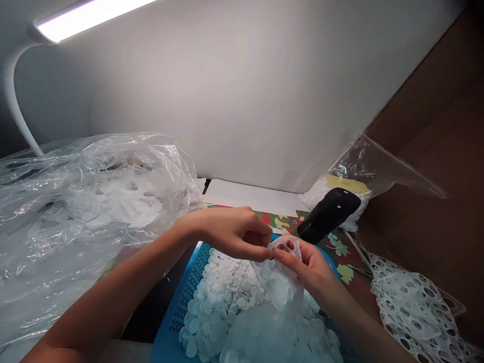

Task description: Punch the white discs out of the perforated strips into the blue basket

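Note:
My left hand [234,233] and my right hand [307,266] meet over a blue basket [180,312] filled with several small white round discs [227,292]. Both hands pinch a thin translucent white sheet [282,275] with round holes punched along its top edge. The sheet hangs down from my fingers over the discs. My left thumb and fingers are closed on its upper edge, and my right fingers are curled behind it.
A large crumpled clear plastic bag [86,201] holding white sheets lies at the left. A black handheld device [327,216] rests behind the basket. A clear bag [363,174] with a yellow label stands at the right, with punched-out white sheets [416,312] below it. A lamp [75,20] shines above.

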Motion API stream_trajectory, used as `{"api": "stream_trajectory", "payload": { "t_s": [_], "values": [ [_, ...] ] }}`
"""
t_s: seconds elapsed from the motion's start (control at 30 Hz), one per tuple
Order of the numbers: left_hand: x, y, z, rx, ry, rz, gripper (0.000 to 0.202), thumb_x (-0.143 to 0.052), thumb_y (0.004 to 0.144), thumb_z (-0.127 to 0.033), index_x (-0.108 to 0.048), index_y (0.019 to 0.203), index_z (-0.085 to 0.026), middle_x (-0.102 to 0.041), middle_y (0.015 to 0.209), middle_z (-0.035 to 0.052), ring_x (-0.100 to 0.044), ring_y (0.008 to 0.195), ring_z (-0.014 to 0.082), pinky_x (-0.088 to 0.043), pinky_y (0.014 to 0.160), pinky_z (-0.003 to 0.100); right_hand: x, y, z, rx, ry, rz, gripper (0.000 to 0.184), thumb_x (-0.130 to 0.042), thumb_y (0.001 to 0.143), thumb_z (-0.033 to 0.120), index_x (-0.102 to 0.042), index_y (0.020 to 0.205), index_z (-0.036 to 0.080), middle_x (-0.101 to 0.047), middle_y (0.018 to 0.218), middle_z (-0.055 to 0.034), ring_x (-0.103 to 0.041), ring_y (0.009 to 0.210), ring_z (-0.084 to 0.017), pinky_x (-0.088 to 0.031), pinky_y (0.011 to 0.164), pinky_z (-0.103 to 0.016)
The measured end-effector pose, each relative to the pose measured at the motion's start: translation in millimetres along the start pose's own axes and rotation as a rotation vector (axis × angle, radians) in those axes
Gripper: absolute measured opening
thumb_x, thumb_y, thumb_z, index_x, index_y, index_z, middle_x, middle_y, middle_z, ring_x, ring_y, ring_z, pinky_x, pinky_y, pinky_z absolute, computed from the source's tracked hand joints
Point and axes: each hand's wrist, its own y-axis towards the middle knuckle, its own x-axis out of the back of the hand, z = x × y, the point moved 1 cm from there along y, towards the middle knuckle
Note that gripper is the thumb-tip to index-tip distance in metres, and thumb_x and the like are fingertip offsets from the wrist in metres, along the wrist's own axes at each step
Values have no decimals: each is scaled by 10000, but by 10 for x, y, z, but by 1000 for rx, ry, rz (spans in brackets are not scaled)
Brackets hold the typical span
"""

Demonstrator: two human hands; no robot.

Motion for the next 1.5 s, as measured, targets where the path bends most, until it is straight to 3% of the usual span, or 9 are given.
{"api": "stream_trajectory", "payload": {
  "t_s": [0.33, 0.4, 0.5, 0.67, 0.8, 0.97, 1.2, 1.37, 1.5],
  "values": [
    [66, -41, 64, -42, -44, -36, 110, -506, 809, -177, -589, 739, -159, -576, 616, -23, -521, 547, 73, -398, 518, 180, -11, 1, -13, 15, -28, 46, 209, -565, 840, 367, -527, 773, 173, -447, 673, 38, -414, 587, -75, -325, 517, -177],
    [57, -40, 71, -41, -62, -51, 92, -530, 793, -186, -606, 753, -154, -597, 632, -17, -541, 566, 76, -415, 531, 175, -20, -11, -14, 77, -38, -23, 154, -585, 829, 338, -507, 875, 212, -487, 758, 36, -453, 620, -82, -360, 538, -180],
    [25, -30, 64, -48, -76, -64, 87, -560, 773, -203, -627, 764, -148, -618, 644, -14, -561, 580, 78, -429, 542, 173, -35, -37, -7, 216, -105, -169, 292, -628, 794, 294, -453, 1028, 286, -522, 985, 17, -493, 649, -92, -398, 544, -201],
    [5, -16, 46, -47, -82, -61, 110, -549, 777, -213, -633, 758, -145, -618, 634, -12, -548, 551, 78, -421, 518, 178, -53, -60, 21, 369, -377, -187, 54, -598, 815, 279, -563, 810, 236, -545, 980, -32, -522, 900, -192, -414, 629, -255],
    [20, -16, 74, -25, -111, -24, 65, -540, 730, -148, -604, 728, -158, -589, 633, -25, -542, 573, 83, -414, 535, 182, -27, -49, -17, 413, -352, -216, 61, -566, 837, 244, -553, 778, 239, -542, 985, -36, -499, 953, -200, -396, 634, -263],
    [40, -10, 117, 27, -78, -25, 44, -533, 702, -141, -571, 695, -163, -556, 620, -27, -501, 561, 86, -374, 518, 194, 22, -43, -100, 470, -235, -150, 110, -530, 825, 159, -510, 771, 252, -519, 1035, -14, -481, 946, -187, -386, 601, -247],
    [59, -9, 141, 93, 18, -58, 40, -525, 714, -174, -557, 699, -154, -546, 619, -18, -457, 532, 81, -346, 506, 201, 25, -60, -75, 524, -268, -2, 184, -561, 733, 64, -529, 739, 246, -469, 1076, -18, -454, 1011, -210, -403, 755, -309],
    [58, -7, 139, 112, 71, -77, 52, -514, 717, -190, -536, 680, -160, -539, 598, -27, -438, 508, 76, -329, 490, 204, 21, -92, -49, 526, -312, 55, 197, -540, 684, 42, -515, 718, 235, -445, 1081, -24, -442, 1055, -234, -344, 901, -398],
    [55, -9, 135, 117, 103, -91, 64, -508, 708, -184, -517, 649, -160, -535, 585, -24, -422, 500, 77, -311, 483, 211, 48, -105, -55, 514, -262, 77, 146, -509, 675, 78, -478, 670, 221, -434, 1041, -27, -439, 1032, -239, -358, 876, -396]
  ]
}}
